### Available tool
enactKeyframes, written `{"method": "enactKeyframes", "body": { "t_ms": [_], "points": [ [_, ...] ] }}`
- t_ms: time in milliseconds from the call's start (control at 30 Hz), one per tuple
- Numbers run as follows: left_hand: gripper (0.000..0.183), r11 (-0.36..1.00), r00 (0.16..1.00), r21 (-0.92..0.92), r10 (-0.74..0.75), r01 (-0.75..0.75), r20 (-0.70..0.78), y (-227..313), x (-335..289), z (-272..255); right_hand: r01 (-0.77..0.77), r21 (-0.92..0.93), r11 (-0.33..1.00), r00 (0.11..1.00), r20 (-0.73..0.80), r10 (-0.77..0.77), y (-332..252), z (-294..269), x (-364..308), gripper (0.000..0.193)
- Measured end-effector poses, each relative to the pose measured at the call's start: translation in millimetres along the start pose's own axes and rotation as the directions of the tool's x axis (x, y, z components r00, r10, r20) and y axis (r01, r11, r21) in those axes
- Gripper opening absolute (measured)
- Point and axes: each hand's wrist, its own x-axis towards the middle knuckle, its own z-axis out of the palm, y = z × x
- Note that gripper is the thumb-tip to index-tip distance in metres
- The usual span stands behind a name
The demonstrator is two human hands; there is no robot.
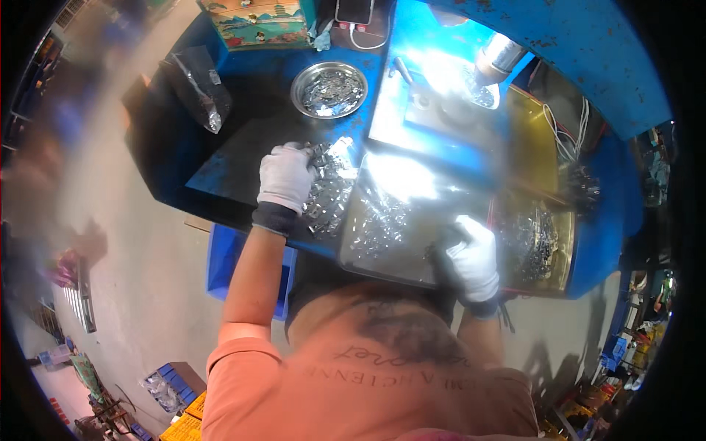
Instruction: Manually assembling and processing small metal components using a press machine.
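Observation:
My left hand [285, 176], in a white glove with a dark cuff, rests on the dark worktop with its fingers curled in. Its fingertips meet the edge of a spread of small shiny metal pieces [327, 195]; what they hold is too small to make out. Over the right part of a shallow grey tray [412, 270], my right hand [476, 261] wears the same kind of glove. Its finger and thumb stand apart, with nothing visible between them. More small metal pieces [379, 224] lie scattered in that tray.
A round steel bowl [296, 94] of flat metal pieces stands behind my left hand, near a clear plastic bag [202, 92]. A bright lamp [501, 57] lights a metal block [441, 114]. At right sits a yellowish tray [565, 253] with more pieces. A blue bin [220, 261] stands below the worktop.

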Motion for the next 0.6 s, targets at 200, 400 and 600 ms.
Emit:
{"method": "enactKeyframes", "body": {
  "t_ms": [200, 400, 600],
  "points": [
    [0.030, 1.000, 0.995, 0.016, 0.024, -0.026, 0.093, -6, 16, -11, 0.208, -0.356, 0.911, 0.941, -0.182, -0.286, 0, 13, 3, 0.029],
    [0.023, 0.506, 0.986, -0.851, -0.147, 0.143, 0.079, 21, -22, -27, 0.230, -0.497, 0.837, 0.929, -0.145, -0.341, 6, 25, 21, 0.019],
    [0.021, -0.283, 0.994, -0.953, 0.016, 0.105, 0.105, 75, -68, -26, 0.306, -0.476, 0.825, 0.914, -0.095, -0.394, 10, 52, 40, 0.019]
  ]
}}
